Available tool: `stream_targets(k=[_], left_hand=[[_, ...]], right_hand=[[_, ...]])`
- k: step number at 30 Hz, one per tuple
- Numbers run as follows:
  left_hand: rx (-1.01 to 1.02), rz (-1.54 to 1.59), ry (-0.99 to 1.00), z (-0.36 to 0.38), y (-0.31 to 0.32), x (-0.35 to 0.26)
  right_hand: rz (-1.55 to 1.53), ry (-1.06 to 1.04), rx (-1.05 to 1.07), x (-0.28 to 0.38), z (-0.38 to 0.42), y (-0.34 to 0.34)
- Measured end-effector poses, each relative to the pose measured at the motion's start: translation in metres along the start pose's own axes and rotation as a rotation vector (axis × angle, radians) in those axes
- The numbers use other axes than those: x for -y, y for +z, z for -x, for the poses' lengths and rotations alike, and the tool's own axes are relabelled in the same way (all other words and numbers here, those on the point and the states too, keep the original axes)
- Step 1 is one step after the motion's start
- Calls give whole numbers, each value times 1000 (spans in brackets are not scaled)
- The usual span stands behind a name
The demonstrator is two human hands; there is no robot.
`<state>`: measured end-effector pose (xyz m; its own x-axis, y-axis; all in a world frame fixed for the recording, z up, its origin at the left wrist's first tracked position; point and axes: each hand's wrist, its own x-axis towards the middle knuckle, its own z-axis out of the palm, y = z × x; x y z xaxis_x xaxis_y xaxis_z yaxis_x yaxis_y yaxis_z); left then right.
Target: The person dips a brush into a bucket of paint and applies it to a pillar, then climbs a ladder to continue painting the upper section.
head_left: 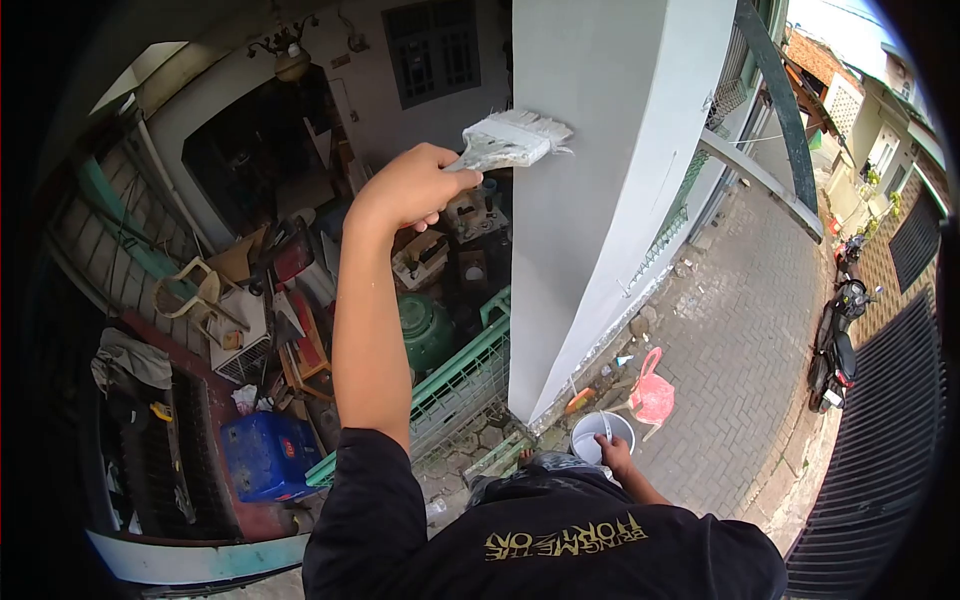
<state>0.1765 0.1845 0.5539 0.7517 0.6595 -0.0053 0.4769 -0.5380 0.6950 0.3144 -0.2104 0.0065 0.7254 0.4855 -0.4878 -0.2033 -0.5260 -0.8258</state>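
My left hand (410,190) is raised and closed round the handle of a wide paintbrush (510,139), whose bristles are coated in white paint. The bristle tips touch or nearly touch the side of a tall, pale grey-white pillar (580,130). Low by my body, my right hand (614,454) grips the handle of a bucket (626,425) with whitish paint inside. The bucket hangs or rests near the foot of the pillar; which of the two cannot be made out.
A pink chair (654,398) stands beyond the bucket on the paved lane (740,330). Left of the pillar runs a green metal fence (455,385), with a blue box (265,455) and clutter behind it. A motorcycle (835,345) is parked at the right.
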Motion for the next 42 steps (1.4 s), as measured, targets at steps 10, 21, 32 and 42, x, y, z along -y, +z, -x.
stream_targets(k=[10, 21, 32, 42], left_hand=[[-202, 202, 190, -50, 76, 20], [229, 150, -262, -25, 225, 251], [203, -74, -102, -85, 154, 180], [-153, 394, 17, -34, 168, 175]], right_hand=[[-15, 91, 33, 29, 16, -1], [-113, 114, 12, 22, 30, -13], [-58, 129, 53, 4, 26, -18], [9, 120, 82, 10, 26, -19]])
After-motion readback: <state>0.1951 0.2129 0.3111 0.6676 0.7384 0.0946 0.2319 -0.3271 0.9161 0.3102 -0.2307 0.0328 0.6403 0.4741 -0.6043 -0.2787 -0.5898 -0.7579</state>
